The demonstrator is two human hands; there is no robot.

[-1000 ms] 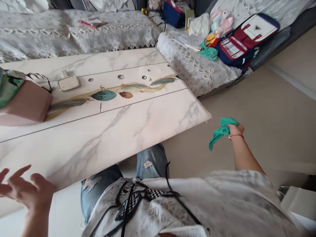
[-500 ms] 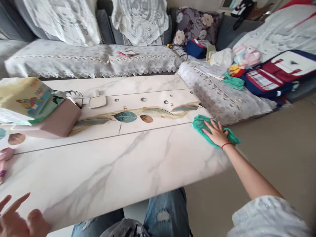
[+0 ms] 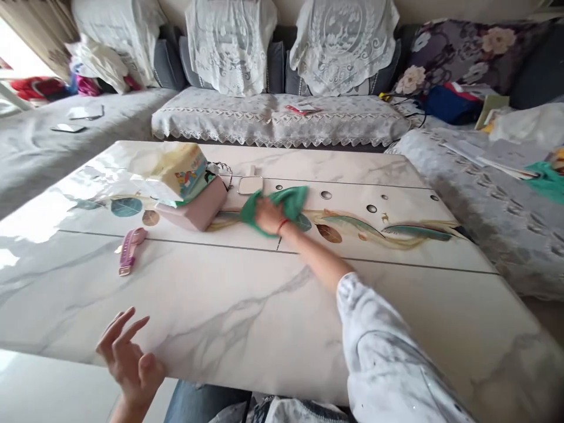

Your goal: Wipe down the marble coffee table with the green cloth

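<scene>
My right hand presses a green cloth flat onto the marble-patterned table, near the leaf decoration in the middle. The hand is blurred by motion; its fingers lie on the cloth. My left hand hovers open at the table's near edge, fingers spread, holding nothing. A pink box with a colourful bag on top stands just left of the cloth. A small silver mirror lies behind the cloth.
A pink watch lies on the table's left part. Sofas with lace covers surround the table at the back and right, with books, a blue bag and another green cloth on them.
My right hand has slid the green cloth from the table's right end leftward to the middle, near the pink box. The view has swung left. My left hand stays open near the front edge.
</scene>
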